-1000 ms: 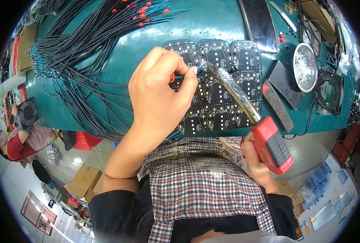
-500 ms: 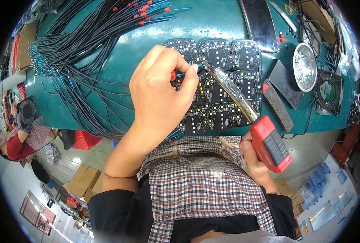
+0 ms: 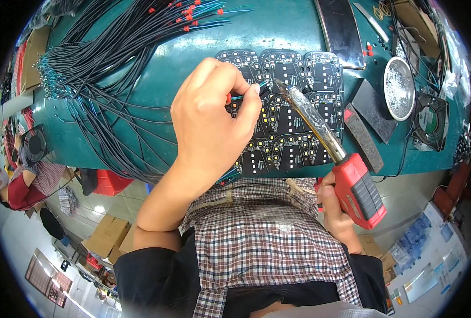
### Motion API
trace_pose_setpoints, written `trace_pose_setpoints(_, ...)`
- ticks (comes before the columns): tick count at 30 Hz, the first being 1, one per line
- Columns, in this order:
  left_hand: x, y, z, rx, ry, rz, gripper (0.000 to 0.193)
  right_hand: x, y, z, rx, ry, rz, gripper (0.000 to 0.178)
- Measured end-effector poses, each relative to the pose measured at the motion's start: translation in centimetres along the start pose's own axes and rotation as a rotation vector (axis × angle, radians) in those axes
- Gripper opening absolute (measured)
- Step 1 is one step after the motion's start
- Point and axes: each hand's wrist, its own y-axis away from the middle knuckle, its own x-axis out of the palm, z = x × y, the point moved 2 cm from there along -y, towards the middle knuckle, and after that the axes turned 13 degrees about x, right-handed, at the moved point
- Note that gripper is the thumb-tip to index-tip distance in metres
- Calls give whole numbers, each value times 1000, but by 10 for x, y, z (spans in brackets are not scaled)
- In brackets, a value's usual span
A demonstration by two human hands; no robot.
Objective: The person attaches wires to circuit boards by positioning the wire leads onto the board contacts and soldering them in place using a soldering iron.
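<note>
My left hand [image 3: 211, 119] pinches a thin wire [image 3: 244, 96] with a red sleeve and holds its bare end on a black circuit board panel [image 3: 293, 114] lying on the green bench. My right hand [image 3: 335, 206] grips the red handle of a soldering iron [image 3: 358, 186]. Its long metal barrel [image 3: 310, 119] slants up to the left, and the tip sits right beside the wire end on the board. The panel is made of several joined boards with small yellow parts.
A big bundle of black wires [image 3: 103, 79] with red and teal ends spreads over the bench's left half. A round metal dish [image 3: 399, 88], dark pads [image 3: 372, 114], a fan [image 3: 430, 119] and a dark flat slab [image 3: 342, 32] lie to the right. Another person [image 3: 26, 180] sits at far left.
My left hand has closed slightly tighter on the wire and edged it toward the iron's tip. The soldering iron has barely shifted.
</note>
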Motion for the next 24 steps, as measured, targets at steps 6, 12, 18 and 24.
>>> trace_pose_setpoints(6, -4, 0, -6, -22, 42, -6, 15, 1, 4, -3, 6, -8, -41, 26)
trace_pose_setpoints(12, -1, 3, -3, -25, 62, 39, 12, -2, 2, -10, -95, 59, -17, 27)
trace_pose_setpoints(18, 0, 4, -3, -19, 43, 48, 12, 0, 0, -3, -70, 109, 17, 27)
trace_pose_setpoints(24, 1, 3, -4, -22, 23, 51, 12, 2, -2, -3, -108, 60, 2, 25)
